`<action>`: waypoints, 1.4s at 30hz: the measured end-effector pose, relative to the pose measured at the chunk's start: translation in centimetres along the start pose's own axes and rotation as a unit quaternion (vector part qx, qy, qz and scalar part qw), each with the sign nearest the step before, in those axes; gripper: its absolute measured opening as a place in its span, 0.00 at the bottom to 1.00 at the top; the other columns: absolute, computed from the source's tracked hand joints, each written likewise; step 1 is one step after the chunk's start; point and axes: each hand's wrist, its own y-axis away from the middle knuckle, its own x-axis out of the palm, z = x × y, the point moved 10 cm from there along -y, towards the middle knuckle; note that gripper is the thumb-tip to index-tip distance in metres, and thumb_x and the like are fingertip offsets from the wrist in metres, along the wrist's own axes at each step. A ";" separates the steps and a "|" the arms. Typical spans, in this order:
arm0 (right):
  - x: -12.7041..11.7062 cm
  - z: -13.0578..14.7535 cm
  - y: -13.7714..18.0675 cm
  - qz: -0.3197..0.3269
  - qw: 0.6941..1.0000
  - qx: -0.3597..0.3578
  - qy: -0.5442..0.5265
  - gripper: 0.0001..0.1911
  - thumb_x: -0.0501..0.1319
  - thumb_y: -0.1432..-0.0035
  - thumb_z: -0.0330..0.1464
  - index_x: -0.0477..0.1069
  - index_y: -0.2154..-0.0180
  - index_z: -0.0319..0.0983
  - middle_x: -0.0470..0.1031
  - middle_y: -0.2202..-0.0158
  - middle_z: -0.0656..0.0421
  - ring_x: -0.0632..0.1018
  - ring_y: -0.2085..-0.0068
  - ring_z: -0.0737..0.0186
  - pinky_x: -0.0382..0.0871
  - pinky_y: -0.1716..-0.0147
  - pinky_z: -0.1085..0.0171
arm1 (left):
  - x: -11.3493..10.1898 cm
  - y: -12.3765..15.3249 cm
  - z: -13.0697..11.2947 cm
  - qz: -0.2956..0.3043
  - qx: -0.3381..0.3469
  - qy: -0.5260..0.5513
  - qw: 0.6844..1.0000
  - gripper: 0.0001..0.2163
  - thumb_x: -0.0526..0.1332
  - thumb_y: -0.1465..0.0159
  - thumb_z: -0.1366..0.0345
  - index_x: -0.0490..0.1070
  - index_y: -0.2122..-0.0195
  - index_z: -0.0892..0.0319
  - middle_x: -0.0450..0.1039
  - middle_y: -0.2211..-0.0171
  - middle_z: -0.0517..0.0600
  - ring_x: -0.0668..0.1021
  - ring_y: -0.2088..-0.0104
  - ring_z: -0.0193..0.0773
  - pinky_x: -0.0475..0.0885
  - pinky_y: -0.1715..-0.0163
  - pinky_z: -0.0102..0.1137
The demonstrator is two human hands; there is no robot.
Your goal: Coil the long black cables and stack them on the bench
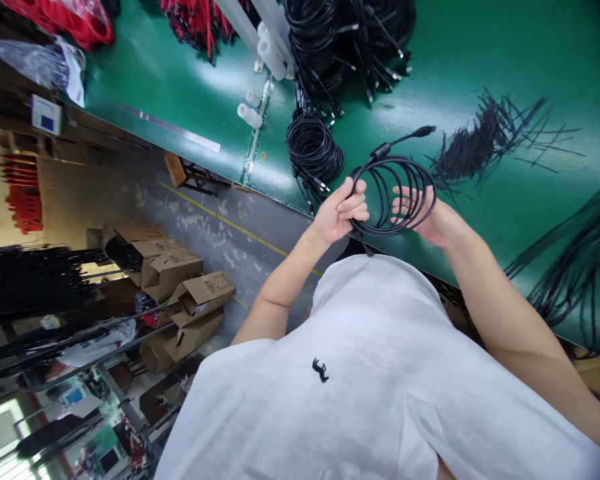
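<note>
I hold a coiled black cable [405, 175] in front of my chest, above the edge of the green table [480, 60]. My left hand [341, 212] is closed around the left side of the coil. Inside the loops sits my right hand [420, 213], its fingers spread and the turns resting around them. One end of the cable, with a ferrite bead and a plug [423, 131], sticks out up and to the right. My white shirt fills the lower part of the view.
A finished black cable coil [314, 148] lies on the table to the left. A heap of black cables [350, 33] sits at the back, a bunch of black cable ties [485, 140] to the right, loose cables [580, 267] at far right. Cardboard boxes [180, 293] stand on the floor.
</note>
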 end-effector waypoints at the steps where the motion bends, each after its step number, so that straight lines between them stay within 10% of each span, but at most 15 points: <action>1: 0.1 0.1 -0.7 -0.007 1.000 0.003 0.006 0.33 0.33 0.27 0.42 0.67 0.40 0.33 0.68 0.40 0.38 0.77 0.58 0.74 0.67 0.54 0.62 | 0.2 -0.3 -0.6 0.019 -0.004 -0.039 0.999 0.14 0.55 0.28 0.59 0.69 0.68 0.61 0.45 0.82 0.36 0.55 0.85 0.23 0.64 0.76 0.20; 11: -3.5 -5.0 -3.1 -0.187 0.979 0.044 -0.071 0.13 0.55 0.35 0.26 0.77 0.67 0.39 0.75 0.65 0.54 0.75 0.69 0.74 0.69 0.62 0.70 | 0.0 -5.2 -14.7 0.062 0.214 -0.449 0.866 0.05 0.64 0.42 0.72 0.70 0.71 0.57 0.65 0.71 0.47 0.75 0.60 0.41 0.70 0.48 0.42; 17: -4.7 -12.0 -1.7 -0.259 0.956 0.096 -0.102 0.08 0.60 0.42 0.25 0.75 0.71 0.39 0.72 0.73 0.58 0.73 0.75 0.73 0.70 0.72 0.74 | -7.6 -8.7 -17.3 0.168 0.256 -0.763 0.569 0.10 0.56 0.43 0.76 0.72 0.66 0.57 0.74 0.60 0.53 0.72 0.43 0.45 0.53 0.33 0.52; 20: -4.2 -14.8 -1.4 -0.269 0.949 0.120 -0.113 0.04 0.62 0.45 0.24 0.75 0.70 0.37 0.72 0.74 0.59 0.73 0.75 0.74 0.71 0.73 0.76 | -11.0 -9.1 -16.7 0.172 0.261 -0.810 0.496 0.17 0.49 0.45 0.80 0.71 0.61 0.58 0.76 0.54 0.54 0.70 0.38 0.42 0.54 0.32 0.50; 27: -4.5 -16.5 -0.9 -0.275 0.947 0.123 -0.115 0.06 0.60 0.42 0.24 0.76 0.67 0.35 0.73 0.72 0.59 0.73 0.75 0.74 0.70 0.74 0.76 | -12.4 -10.2 -17.2 0.086 0.318 -0.803 0.497 0.16 0.47 0.47 0.79 0.67 0.64 0.58 0.78 0.58 0.52 0.72 0.40 0.41 0.55 0.31 0.49; 42: -13.6 -24.9 10.3 -0.406 0.904 0.127 -0.043 0.13 0.58 0.40 0.22 0.75 0.73 0.42 0.75 0.68 0.51 0.74 0.75 0.74 0.69 0.72 0.73 | -12.3 -8.5 -19.0 -0.023 0.372 -0.792 0.483 0.15 0.50 0.46 0.81 0.69 0.65 0.56 0.76 0.55 0.52 0.71 0.40 0.39 0.59 0.34 0.42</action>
